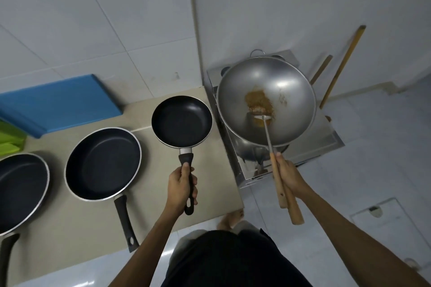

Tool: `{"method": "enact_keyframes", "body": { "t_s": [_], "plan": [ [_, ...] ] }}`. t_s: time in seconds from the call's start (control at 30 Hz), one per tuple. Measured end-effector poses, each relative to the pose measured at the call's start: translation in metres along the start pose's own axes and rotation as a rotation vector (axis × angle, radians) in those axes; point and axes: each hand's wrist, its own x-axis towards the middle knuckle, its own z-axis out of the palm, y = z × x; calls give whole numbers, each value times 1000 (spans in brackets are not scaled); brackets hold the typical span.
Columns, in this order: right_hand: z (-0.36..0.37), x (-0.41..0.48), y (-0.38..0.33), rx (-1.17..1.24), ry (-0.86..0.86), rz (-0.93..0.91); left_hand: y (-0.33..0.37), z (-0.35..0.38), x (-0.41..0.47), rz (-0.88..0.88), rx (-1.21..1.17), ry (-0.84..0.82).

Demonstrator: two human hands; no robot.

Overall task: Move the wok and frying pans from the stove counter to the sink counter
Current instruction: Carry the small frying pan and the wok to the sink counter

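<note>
My left hand [180, 185] grips the black handle of a small black frying pan [182, 121], which is near the right end of the beige counter [77, 223]. My right hand [288, 175] holds two wooden handles together: the silver wok's [275, 86] handle and a metal spatula [270, 142], whose blade lies in the wok beside brown residue. The wok is tilted above the steel stove [326, 140]. A medium frying pan [102, 163] and a large frying pan [21, 191] rest on the counter further left.
A blue board [58, 105] and green items [9, 137] lean against the tiled wall at the back left. Two wooden sticks [342, 65] stand against the wall behind the stove. White tiled floor lies to the right and below, with a floor hatch [382, 221].
</note>
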Motion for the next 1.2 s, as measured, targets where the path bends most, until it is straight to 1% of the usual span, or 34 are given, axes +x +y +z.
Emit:
{"method": "enact_keyframes", "body": {
  "t_s": [0.1,0.17,0.33,0.47,0.53,0.6,0.7,0.77,0.93,1.1,1.2],
  "plan": [
    [14,-24,-2,-96,37,-11,-8,-28,-21,-13,-49,37],
    [27,-42,-7,-156,26,-29,-14,-50,-40,-23,-83,75],
    [81,-88,-22,-348,-64,-139,-36,-121,-98,-52,-183,237],
    [122,-110,-34,-389,-120,-181,-46,-173,-134,-43,-230,344],
    [163,-129,-44,-437,-190,-209,-55,-213,-161,-56,-294,432],
    [185,-137,-53,-451,-210,-230,-60,-233,-172,-76,-320,466],
    [243,-164,-67,-487,-299,-295,-72,-281,-201,-74,-381,567],
    [275,-176,-78,-538,-324,-338,-77,-309,-212,-66,-403,627],
    [347,-197,-113,-661,-402,-445,-78,-375,-228,-53,-462,748],
    [442,-212,-157,-753,-493,-496,-74,-459,-233,-22,-487,835],
    [505,-223,-179,-747,-570,-481,-75,-515,-235,-14,-483,896]
  ]
}}
